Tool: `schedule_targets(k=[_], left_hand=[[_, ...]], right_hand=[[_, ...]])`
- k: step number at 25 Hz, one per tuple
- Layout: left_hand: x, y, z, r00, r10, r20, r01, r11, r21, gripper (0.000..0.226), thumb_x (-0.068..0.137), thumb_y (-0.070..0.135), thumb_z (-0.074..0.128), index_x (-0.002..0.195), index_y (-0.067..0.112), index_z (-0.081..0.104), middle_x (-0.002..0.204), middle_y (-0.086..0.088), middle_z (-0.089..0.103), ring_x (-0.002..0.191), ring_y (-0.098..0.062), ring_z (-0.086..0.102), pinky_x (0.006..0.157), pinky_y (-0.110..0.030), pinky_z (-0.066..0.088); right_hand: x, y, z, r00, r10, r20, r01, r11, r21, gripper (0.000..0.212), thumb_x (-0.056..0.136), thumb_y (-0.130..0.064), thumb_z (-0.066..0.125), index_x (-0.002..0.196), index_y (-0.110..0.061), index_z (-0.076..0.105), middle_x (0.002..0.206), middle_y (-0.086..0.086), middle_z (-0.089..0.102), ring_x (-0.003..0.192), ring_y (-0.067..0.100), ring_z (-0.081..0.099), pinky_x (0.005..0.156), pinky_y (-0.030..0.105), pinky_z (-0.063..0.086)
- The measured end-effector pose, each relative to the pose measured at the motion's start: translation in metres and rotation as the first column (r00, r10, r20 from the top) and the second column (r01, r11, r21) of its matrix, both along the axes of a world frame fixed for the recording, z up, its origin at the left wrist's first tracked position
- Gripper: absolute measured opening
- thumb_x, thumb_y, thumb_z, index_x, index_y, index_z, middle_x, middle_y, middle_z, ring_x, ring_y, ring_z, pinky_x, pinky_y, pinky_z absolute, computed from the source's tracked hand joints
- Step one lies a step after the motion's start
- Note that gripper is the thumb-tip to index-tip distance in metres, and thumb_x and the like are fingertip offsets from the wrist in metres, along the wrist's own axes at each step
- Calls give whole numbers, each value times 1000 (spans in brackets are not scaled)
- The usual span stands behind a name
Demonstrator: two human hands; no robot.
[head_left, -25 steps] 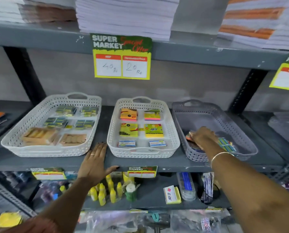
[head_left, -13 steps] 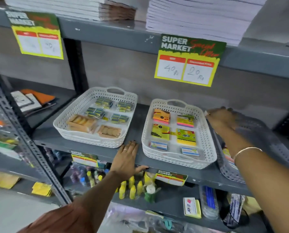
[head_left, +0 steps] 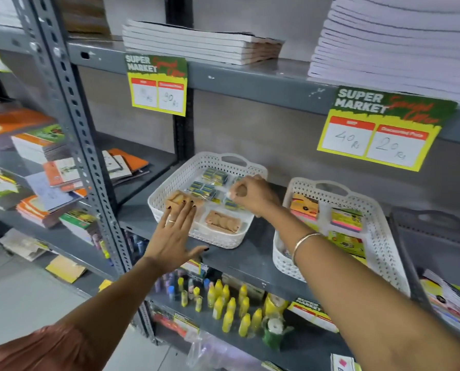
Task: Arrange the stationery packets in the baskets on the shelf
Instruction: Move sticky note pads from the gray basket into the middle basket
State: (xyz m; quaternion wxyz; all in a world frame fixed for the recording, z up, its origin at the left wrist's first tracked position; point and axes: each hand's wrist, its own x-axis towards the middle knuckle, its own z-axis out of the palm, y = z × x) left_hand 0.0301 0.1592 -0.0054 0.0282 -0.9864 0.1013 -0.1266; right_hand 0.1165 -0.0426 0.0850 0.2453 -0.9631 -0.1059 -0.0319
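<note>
A white basket (head_left: 220,241) at the left of the shelf holds blue-green packets (head_left: 206,187) at the back and brown packets (head_left: 223,222) at the front. My left hand (head_left: 174,231) lies flat over its front rim, fingers spread, fingertips touching a brown packet. My right hand (head_left: 253,195) hovers over the basket's right side with its fingers pinched on the clear wrap of a small packet. A second white basket (head_left: 283,263) to the right holds colourful sticky-note packets (head_left: 346,218). A grey basket (head_left: 437,223) stands at the far right.
Price signs (head_left: 381,129) hang from the upper shelf, which carries stacked notebooks (head_left: 204,44). Yellow glue bottles (head_left: 230,306) fill the shelf below. A perforated steel upright (head_left: 81,156) separates the left bay with piled books (head_left: 47,167).
My right hand left the grey basket and crossed to the left white basket. My left hand rose from the shelf edge onto that basket's front. The view swung left.
</note>
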Motion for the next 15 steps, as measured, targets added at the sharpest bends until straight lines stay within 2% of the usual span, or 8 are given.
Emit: schedule_targets(k=[3,5,11,15], left_hand=[[4,5,-6,1000,-9,-17,9,1000,18,107,70,83,10,145,8,0,157,-11,10,145,-24,3,117,-39,-7],[3,3,-9,1000,-1,-1,1,1000,-22,107,70,83,18,145,7,7,156,-12,19,145,-25,10,117,-39,-5],[2,3,-12,1000,-12,22,13,998,-62,106,72,81,32,145,7,9,154,-13,22,144,-26,13,117,-40,-4],[1,2,-13,999,-18,38,21,998,-63,107,72,81,32,144,5,11,153,-14,24,144,-27,15,119,-41,1]], right_hand=[[-2,32,-29,991,98,-89,-109,987,-119,52,81,-38,67,127,-17,55,133,5,52,125,26,50,99,39,46],[0,44,-46,988,104,-110,-123,975,-187,60,81,-43,67,132,-17,51,137,7,49,127,28,47,101,42,44],[6,46,-62,987,103,-120,-129,963,-238,61,84,-42,64,137,-15,47,143,10,47,132,30,45,104,40,42],[3,40,-56,990,102,-94,-122,961,-248,63,86,-44,60,139,-13,43,144,12,44,133,32,40,106,45,40]])
